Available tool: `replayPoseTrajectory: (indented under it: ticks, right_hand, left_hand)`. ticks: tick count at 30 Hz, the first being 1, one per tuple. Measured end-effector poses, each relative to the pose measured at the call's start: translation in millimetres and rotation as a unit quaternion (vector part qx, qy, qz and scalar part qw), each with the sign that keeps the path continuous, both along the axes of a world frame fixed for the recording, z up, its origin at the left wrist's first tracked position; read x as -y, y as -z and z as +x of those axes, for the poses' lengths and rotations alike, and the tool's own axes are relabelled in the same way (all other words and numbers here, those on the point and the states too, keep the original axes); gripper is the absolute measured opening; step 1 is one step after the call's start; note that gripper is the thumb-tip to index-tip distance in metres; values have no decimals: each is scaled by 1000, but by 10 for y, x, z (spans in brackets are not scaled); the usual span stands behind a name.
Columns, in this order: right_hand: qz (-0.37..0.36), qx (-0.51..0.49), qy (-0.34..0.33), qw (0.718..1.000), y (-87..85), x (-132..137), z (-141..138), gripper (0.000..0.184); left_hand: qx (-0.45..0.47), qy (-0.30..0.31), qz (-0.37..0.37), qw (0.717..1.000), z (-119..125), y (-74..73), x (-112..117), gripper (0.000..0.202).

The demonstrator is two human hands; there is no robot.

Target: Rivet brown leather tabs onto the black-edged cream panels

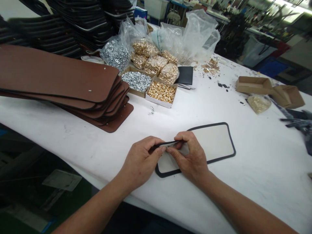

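Observation:
A flat white panel with a black rim (215, 143) lies on the white table (243, 182) in front of me. My left hand (142, 161) pinches the panel's near-left edge, fingers closed on the black rim. My right hand (188, 159) pinches the same edge from the other side, thumb and fingers pressed together over it. The two sets of fingertips meet at the rim, and a small pale piece shows between them that I cannot make out.
A stack of brown leather panels (63, 81) lies at the left. Behind it stand open boxes of silver (136, 81) and gold fittings (161, 92), plus plastic bags of fittings (156, 61). Cardboard boxes (255, 85) sit at the right, black panels (73, 22) at the back.

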State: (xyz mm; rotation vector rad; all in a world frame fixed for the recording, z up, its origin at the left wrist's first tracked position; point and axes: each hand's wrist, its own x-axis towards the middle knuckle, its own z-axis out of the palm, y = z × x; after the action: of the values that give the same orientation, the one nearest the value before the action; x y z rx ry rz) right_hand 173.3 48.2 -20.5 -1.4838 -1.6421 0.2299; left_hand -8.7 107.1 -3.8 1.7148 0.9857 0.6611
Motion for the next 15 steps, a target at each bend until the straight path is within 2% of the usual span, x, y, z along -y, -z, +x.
replayPoseTrajectory:
  ticks: [2, 5, 9, 15]
  right_hand:
    - [-8, 11, -14, 1000, 6, -6, 10, 36]
    - [-2, 41, -57, 998, -1, -19, 23, 20]
    - [-9, 69, -67, 995, -30, -22, 23, 7]
    - [-34, 100, -72, 992, -65, -14, 30, 11]
  left_hand:
    - [5, -14, -25, 1000, -1, 3, 8, 14]
    - [11, -31, -60, 998, -6, 11, 17, 17]
    - [8, -32, -54, 998, -14, 6, 15, 17]
    - [16, -19, -76, 997, -12, -34, 17, 14]
